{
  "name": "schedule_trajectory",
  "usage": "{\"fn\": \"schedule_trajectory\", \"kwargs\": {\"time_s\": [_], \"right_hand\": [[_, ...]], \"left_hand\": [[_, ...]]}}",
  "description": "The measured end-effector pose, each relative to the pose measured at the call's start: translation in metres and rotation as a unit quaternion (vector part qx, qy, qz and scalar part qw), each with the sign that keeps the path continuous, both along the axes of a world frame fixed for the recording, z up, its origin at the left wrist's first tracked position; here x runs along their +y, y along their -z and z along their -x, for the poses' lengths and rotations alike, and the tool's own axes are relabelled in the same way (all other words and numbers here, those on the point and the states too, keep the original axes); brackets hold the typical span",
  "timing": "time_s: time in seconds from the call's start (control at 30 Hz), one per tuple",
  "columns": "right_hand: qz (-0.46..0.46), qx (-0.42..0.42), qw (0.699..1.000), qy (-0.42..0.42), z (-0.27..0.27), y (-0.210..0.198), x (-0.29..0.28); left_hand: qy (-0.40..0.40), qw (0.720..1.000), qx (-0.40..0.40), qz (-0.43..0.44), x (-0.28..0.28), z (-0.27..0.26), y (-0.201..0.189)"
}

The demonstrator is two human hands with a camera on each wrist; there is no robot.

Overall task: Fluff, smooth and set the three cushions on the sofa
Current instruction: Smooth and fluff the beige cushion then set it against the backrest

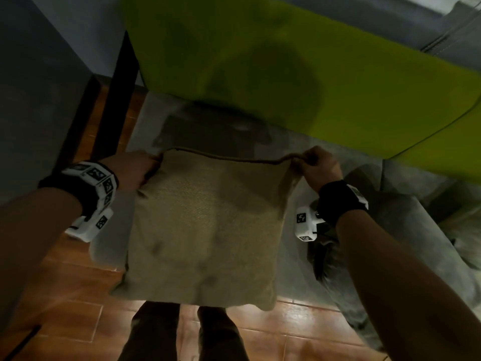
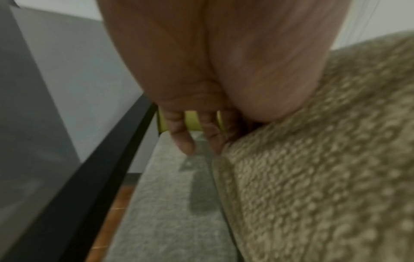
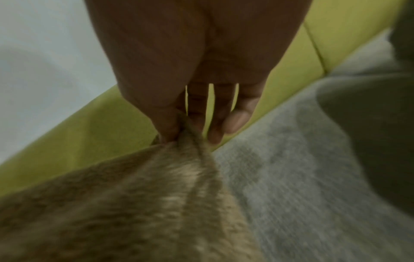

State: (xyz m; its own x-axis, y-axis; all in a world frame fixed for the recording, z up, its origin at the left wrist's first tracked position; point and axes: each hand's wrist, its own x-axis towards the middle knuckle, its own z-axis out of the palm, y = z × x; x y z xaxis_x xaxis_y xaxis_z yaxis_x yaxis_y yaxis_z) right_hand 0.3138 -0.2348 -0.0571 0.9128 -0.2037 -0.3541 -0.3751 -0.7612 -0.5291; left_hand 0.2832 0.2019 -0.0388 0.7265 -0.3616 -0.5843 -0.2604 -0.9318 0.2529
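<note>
A tan, nubbly cushion [image 1: 205,230] hangs in front of me above the sofa's grey seat [image 1: 153,118], held up by its two top corners. My left hand [image 1: 135,168] grips the top left corner; in the left wrist view the palm of that hand [image 2: 224,134] lies against the cushion [image 2: 325,168] and two fingers point down beside it. My right hand [image 1: 317,162] pinches the top right corner, bunching the fabric. The right wrist view shows thumb and finger of the right hand [image 3: 179,131] pinched on the gathered corner of the cushion [image 3: 139,203].
The sofa's lime-green backrest [image 1: 312,74] rises behind the cushion. A dark furry cushion [image 1: 325,256] and a grey one [image 1: 406,230] lie on the seat to the right. A black frame [image 1: 114,100] and grey wall stand left. My legs [image 1: 182,334] stand on red-brown tiles.
</note>
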Motion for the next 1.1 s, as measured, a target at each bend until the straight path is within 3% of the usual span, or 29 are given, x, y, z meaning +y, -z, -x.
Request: {"fn": "schedule_trajectory", "kwargs": {"time_s": [0.1,0.2,0.3,0.4,0.47,0.6,0.7,0.77,0.83,0.97,1.1], "right_hand": [[-0.029,-0.005,0.999,0.011,0.005,0.004,-0.001],[-0.016,-0.004,1.0,-0.003,0.004,0.002,-0.006],[-0.036,0.027,0.999,0.014,0.006,0.005,-0.013],[-0.214,0.088,0.967,0.103,0.01,0.002,-0.011],[-0.288,0.099,0.945,0.116,0.011,-0.005,-0.006],[-0.283,0.107,0.953,0.004,0.009,-0.013,-0.003],[-0.25,0.111,0.961,-0.043,0.003,-0.014,-0.008],[-0.216,0.085,0.972,-0.027,0.0,-0.012,-0.019],[-0.173,0.051,0.984,0.011,0.0,-0.006,-0.029],[-0.143,0.016,0.987,0.069,0.008,0.009,-0.022],[-0.269,0.099,0.943,0.168,0.017,0.017,-0.013]], "left_hand": [[-0.067,0.995,0.017,-0.065,0.001,0.001,0.005],[-0.157,0.987,-0.022,-0.013,-0.003,-0.002,-0.002],[-0.349,0.926,-0.066,0.128,0.007,-0.002,-0.007],[-0.441,0.873,-0.011,0.205,0.019,0.002,-0.005],[-0.463,0.851,0.053,0.241,0.016,0.001,-0.009],[-0.494,0.807,0.122,0.301,0.006,0.002,-0.022],[-0.462,0.832,0.047,0.303,0.004,0.008,-0.024],[-0.466,0.841,-0.05,0.269,0.007,0.008,-0.022],[-0.486,0.824,-0.102,0.273,0.009,0.006,-0.019],[-0.578,0.719,-0.035,0.385,0.004,0.001,-0.015],[-0.539,0.745,0.005,0.393,0.011,0.0,-0.017]]}}
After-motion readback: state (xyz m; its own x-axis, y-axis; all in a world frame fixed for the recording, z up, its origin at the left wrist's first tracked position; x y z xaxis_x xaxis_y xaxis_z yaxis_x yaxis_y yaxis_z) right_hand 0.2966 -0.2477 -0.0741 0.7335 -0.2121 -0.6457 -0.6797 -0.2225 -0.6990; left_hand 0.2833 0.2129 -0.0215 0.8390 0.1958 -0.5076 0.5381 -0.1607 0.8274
